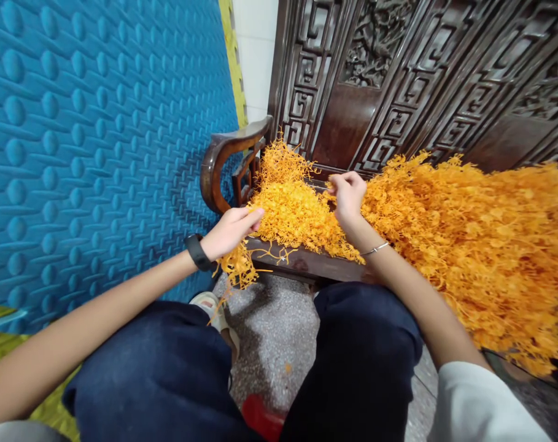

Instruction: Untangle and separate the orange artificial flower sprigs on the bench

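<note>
My left hand (232,232), with a dark band at the wrist, is closed on a stringy orange plastic sprig (239,267) that dangles below the fingers. A low pile of orange plastic sprigs (292,212) lies on the dark wooden bench (301,263) between my hands. Over the pile's right side, my right hand (350,193) is pinched, its wrist wearing a thin bangle. Something orange shows at its fingertips, but I cannot tell whether it is held or lies behind. To the right spreads a larger heap of orange sprigs (481,239).
A carved dark wooden backrest (347,123) rises behind the piles, with a curved armrest (214,166) at their left. Blue textured foam matting (99,135) fills the left side. Below are speckled flooring (279,331), my knees and a red object (263,417).
</note>
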Action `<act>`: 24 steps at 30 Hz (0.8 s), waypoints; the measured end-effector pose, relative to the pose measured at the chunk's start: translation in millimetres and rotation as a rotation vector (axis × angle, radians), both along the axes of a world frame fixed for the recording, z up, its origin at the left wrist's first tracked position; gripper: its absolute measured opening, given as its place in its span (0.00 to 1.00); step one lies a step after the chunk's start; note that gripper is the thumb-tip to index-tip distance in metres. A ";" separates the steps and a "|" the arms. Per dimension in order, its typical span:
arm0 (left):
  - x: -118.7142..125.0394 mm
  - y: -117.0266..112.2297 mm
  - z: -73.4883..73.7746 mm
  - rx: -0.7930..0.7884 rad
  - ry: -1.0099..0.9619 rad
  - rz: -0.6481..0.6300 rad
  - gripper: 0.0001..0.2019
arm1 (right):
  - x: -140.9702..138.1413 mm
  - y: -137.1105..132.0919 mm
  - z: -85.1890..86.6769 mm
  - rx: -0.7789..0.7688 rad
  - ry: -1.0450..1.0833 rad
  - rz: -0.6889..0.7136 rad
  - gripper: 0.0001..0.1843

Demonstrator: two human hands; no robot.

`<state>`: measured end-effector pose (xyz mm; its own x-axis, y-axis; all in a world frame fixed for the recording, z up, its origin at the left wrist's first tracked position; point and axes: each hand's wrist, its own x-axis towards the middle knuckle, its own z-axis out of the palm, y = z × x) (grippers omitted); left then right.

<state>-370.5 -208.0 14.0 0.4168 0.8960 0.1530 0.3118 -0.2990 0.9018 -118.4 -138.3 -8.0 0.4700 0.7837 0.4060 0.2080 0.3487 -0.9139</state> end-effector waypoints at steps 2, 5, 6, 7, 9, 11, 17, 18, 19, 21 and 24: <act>-3.0 0.9 -3.5 0.006 0.041 -0.035 0.19 | 32.5 14.0 -18.8 -0.012 -0.030 -0.045 0.10; -3.2 2.1 -7.3 -0.025 0.101 -0.123 0.18 | 57.7 21.6 -44.0 -0.057 -0.105 0.017 0.15; -2.2 2.3 -7.6 -0.036 0.104 -0.143 0.17 | 59.2 22.2 -49.4 -0.066 -0.135 0.047 0.16; -0.9 2.6 -7.3 -0.039 0.099 -0.150 0.17 | 58.1 22.5 -53.0 -0.072 -0.164 0.077 0.15; 2.2 3.3 -5.8 -0.013 0.088 -0.137 0.15 | 51.6 23.2 -55.9 -0.082 -0.220 0.135 0.12; 5.2 4.1 -4.2 0.030 0.090 -0.120 0.15 | 43.1 23.2 -54.6 -0.086 -0.266 0.178 0.11; 10.9 3.7 -3.7 0.098 0.115 -0.128 0.14 | 11.9 -4.5 -19.6 -0.151 -0.331 0.456 0.18; 11.5 3.0 -3.5 0.089 0.126 -0.134 0.15 | 4.1 -14.5 -9.1 -0.189 -0.331 0.603 0.15; 11.9 2.2 -3.2 0.076 0.136 -0.143 0.15 | -4.6 -25.0 1.5 -0.218 -0.318 0.736 0.14; 12.7 1.2 -2.6 0.051 0.147 -0.172 0.15 | -22.9 -44.9 19.8 -0.226 -0.317 0.925 0.14; 13.1 1.5 -2.5 0.006 0.156 -0.235 0.14 | -45.7 -63.2 33.2 -0.172 -0.408 1.042 0.18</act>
